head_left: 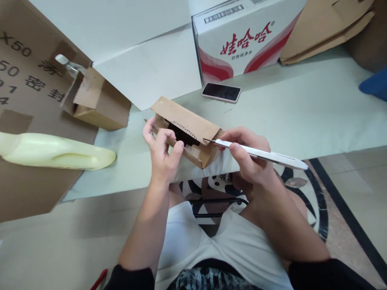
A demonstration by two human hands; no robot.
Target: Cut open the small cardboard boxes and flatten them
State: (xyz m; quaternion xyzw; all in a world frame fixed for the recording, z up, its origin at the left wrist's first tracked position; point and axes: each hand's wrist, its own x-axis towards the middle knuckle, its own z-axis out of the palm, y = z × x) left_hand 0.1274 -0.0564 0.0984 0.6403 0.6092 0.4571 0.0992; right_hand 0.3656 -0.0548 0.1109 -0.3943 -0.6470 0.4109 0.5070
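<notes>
A small brown cardboard box (189, 117) lies near the table's front edge. Its perforated lid is partly raised, and something black (184, 135) shows inside. My left hand (163, 149) grips the box at its left side, fingers bent over the edge and thumb at the opening. In my right hand (250, 155) is a white utility knife (266, 155). Its narrow blade points left, over the right end of the lid; I cannot tell whether it touches the cardboard. The fingertips of this hand are close to the box's right end.
Behind the box lies a smartphone (221, 92) on the pale green tabletop (308, 117). A white and red carton (244, 44) and a large white box (151, 68) stand at the back. To the left are another small carton (105, 100), a plastic bottle (71, 66) and a pale yellow object (57, 151).
</notes>
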